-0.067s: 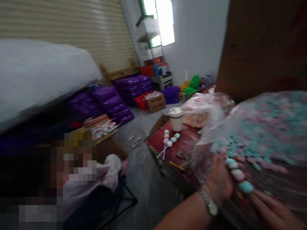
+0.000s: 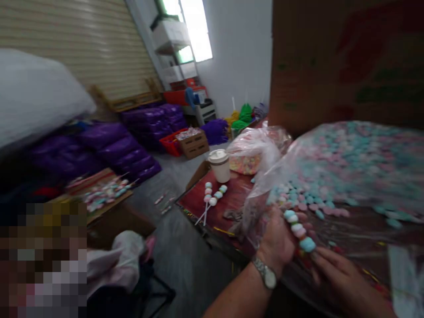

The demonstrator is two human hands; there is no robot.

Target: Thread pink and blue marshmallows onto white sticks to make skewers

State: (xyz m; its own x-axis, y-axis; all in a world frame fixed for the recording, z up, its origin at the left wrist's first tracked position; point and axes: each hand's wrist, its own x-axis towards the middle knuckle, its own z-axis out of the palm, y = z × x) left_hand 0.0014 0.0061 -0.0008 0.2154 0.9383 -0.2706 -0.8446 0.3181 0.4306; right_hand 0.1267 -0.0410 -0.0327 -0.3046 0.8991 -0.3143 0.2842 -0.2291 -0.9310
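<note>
A marshmallow skewer (image 2: 298, 230) with blue, white and pink pieces slants between my two hands. My left hand (image 2: 277, 236), with a metal watch on its wrist, cradles the upper part, its fingers partly hidden behind the pieces. At the lower end, my right hand (image 2: 334, 265) has its fingers closed by the bottom blue piece; any stick there is hidden. Just beyond my hands, loose pastel marshmallows (image 2: 309, 201) spill from a large clear plastic bag (image 2: 361, 163). Two finished-looking marshmallow sticks (image 2: 212, 196) lie crossed on the red tabletop (image 2: 192, 198).
A lidded paper cup (image 2: 219, 165) stands behind the crossed sticks, beside another clear bag (image 2: 255, 145). A tall cardboard box (image 2: 331, 66) rises behind the marshmallows. To the left are a person's sleeve (image 2: 127, 256), a box of skewers (image 2: 112, 221) and purple packs (image 2: 115, 150).
The view has swung to the right, so the surroundings sit further left in the picture. The marshmallow skewer stays between both hands.
</note>
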